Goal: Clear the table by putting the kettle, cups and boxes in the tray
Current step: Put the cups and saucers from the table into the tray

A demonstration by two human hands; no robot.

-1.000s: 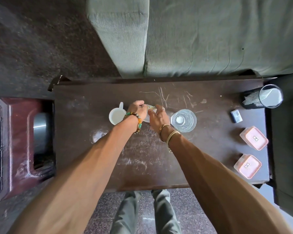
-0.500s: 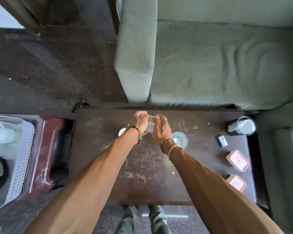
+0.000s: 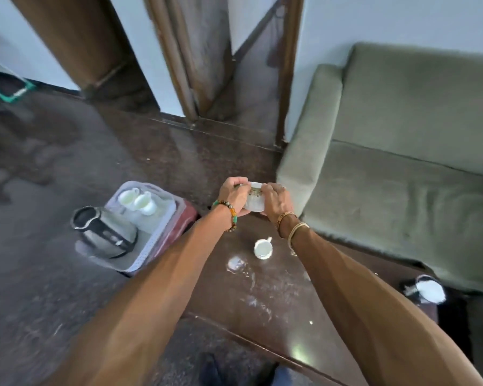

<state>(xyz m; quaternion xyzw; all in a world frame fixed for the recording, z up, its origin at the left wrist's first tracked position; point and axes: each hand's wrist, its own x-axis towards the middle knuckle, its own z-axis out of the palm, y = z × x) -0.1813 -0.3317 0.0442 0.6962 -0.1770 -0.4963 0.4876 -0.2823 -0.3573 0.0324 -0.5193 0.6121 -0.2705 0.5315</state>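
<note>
Both hands hold a white patterned cup (image 3: 255,200) in the air above the far end of the dark table (image 3: 265,291). My left hand (image 3: 232,194) grips its left side and my right hand (image 3: 276,200) its right side. Another white cup (image 3: 263,247) stands on the table below them. To the left, a white perforated tray (image 3: 151,238) rests on a red stool (image 3: 179,227). The tray holds a steel kettle (image 3: 103,232) and two white cups (image 3: 137,201). The pink boxes are out of view.
A green sofa (image 3: 402,168) lies to the right of the table. A black mesh holder with a white cup (image 3: 427,291) stands at the table's right end. Door frames (image 3: 184,65) and dark floor lie beyond.
Both hands lifted the patterned cup off the table and carried it up and left. The view swung left, bringing the tray with kettle and cups into sight.
</note>
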